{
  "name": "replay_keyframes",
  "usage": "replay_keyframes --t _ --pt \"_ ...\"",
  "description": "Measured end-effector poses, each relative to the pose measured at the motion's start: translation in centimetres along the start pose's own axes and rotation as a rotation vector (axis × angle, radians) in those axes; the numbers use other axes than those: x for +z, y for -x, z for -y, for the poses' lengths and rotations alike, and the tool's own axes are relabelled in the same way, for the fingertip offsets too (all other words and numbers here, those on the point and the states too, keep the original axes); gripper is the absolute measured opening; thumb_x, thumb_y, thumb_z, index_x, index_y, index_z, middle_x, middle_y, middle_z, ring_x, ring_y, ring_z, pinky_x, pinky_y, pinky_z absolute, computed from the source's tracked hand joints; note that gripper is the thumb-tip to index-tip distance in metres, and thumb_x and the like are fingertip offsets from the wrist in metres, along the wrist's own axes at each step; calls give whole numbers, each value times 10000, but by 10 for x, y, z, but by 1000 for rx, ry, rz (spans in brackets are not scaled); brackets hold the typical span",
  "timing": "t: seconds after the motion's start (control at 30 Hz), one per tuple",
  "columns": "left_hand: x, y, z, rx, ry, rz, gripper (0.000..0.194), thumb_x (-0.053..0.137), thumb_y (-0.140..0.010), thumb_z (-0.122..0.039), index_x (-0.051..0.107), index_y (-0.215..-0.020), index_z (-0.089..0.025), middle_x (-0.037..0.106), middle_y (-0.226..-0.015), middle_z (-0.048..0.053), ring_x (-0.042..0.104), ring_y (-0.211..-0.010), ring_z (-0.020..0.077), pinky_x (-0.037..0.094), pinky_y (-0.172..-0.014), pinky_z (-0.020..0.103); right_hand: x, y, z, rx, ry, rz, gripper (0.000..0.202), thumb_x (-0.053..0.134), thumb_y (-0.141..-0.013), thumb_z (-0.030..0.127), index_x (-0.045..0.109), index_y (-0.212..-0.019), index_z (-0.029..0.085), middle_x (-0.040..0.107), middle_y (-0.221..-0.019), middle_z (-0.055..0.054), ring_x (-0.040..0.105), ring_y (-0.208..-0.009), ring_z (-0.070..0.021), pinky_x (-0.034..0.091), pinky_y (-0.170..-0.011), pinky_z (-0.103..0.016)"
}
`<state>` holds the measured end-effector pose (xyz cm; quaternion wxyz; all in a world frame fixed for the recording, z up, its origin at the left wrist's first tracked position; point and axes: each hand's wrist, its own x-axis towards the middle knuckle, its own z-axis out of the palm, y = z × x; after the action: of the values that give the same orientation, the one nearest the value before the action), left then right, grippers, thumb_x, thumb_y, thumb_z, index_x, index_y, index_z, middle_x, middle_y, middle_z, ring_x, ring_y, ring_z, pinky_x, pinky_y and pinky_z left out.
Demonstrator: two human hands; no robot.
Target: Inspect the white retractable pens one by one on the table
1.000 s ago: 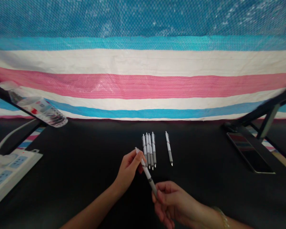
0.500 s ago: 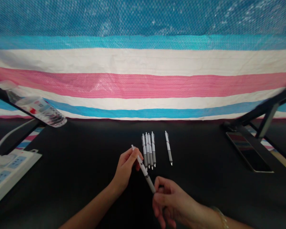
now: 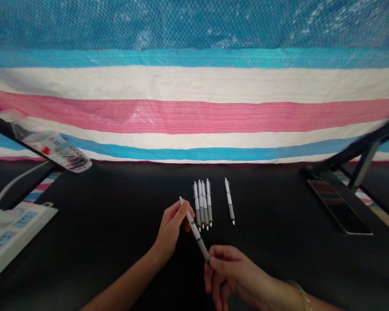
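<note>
A white pen with a grey grip slants between my two hands above the black table. My left hand pinches its upper, clicker end between thumb and fingers. At the lower end, my right hand has thumb and forefinger closed around the tip, which they hide; its other fingers curl loosely below. Just beyond my left hand, several matching pens lie side by side, tips toward me. One more pen lies apart, to the right of that group.
On the left are a white power strip with a plugged-in cable and a tilted clear water bottle. A phone lies at the right, beside a black metal bracket. A striped tarp hangs behind the black table.
My right hand has shifted slightly down and left, its fingers now curled differently at the pen's lower end. My left hand keeps its pinch almost unmoved.
</note>
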<state>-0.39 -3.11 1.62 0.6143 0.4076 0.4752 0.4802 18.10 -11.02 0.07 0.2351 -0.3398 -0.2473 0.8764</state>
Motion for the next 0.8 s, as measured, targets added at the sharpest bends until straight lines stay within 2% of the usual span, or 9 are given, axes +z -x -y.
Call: replay_keyframes --t 0.1,0.17,0.27,0.37,0.43,0.53,0.63,0.7,0.8 --pt "1 0 -1 -4 -4 -6 462 654 -858 -559 638 -641 -151 528 -558 -17 449 -486 97 361 -477 222 1 0 2 -21 -25 26 465 570 -919 567 568 -1044 119 696 -902 -104 680 -570 -144 493 -435 -195" --pt "1 1 -2 -4 -6 -1 460 650 -864 -554 641 -642 -151 529 -556 -16 453 -490 99 365 -482 223 2 0 4 -22 0 18 431 687 -856 513 539 -1045 155 688 -978 -90 688 -572 -149 484 -404 -189" --pt "2 2 -2 -2 1 14 454 649 -870 -546 641 -642 -153 533 -554 -14 458 -494 101 367 -483 223 2 -1 4 3 53 -4 428 824 -742 395 493 -909 181 675 -882 -32 665 -519 -133 468 -380 -172" --pt "2 2 -2 6 2 11 459 656 -863 -553 639 -640 -152 537 -562 -12 458 -492 101 367 -478 223 1 0 4 10 36 10 396 706 -847 497 572 -916 131 676 -820 -62 656 -536 -124 487 -412 -174" --pt "2 1 -2 11 -4 5 462 657 -861 -557 641 -641 -151 539 -565 -11 459 -493 101 368 -477 222 1 1 4 -2 12 26 471 598 -912 554 621 -998 91 688 -881 -109 673 -589 -132 504 -439 -181" --pt "1 0 -1 11 -11 9 464 651 -868 -555 639 -639 -151 533 -558 -12 458 -493 100 366 -481 221 1 2 5 -14 16 33 433 675 -876 517 585 -1049 131 679 -1013 -110 697 -624 -148 503 -422 -182" --pt "1 0 0 7 -5 16 464 646 -872 -555 636 -642 -152 537 -561 -12 461 -493 100 369 -485 222 1 1 5 -2 59 -6 406 776 -801 458 533 -925 158 667 -937 -66 680 -577 -142 466 -388 -168" --pt "1 1 0 11 -5 17 462 646 -872 -555 638 -648 -152 543 -571 -11 466 -498 101 372 -488 224 0 0 4 -2 55 -9 403 712 -849 506 558 -879 135 657 -860 -66 661 -566 -135 461 -400 -173" --pt "1 1 -1 17 -16 17 460 646 -873 -554 640 -653 -150 538 -575 -11 465 -502 103 368 -487 226 0 0 4 -24 18 28 465 593 -921 554 623 -884 91 658 -864 -97 652 -589 -131 484 -433 -190"
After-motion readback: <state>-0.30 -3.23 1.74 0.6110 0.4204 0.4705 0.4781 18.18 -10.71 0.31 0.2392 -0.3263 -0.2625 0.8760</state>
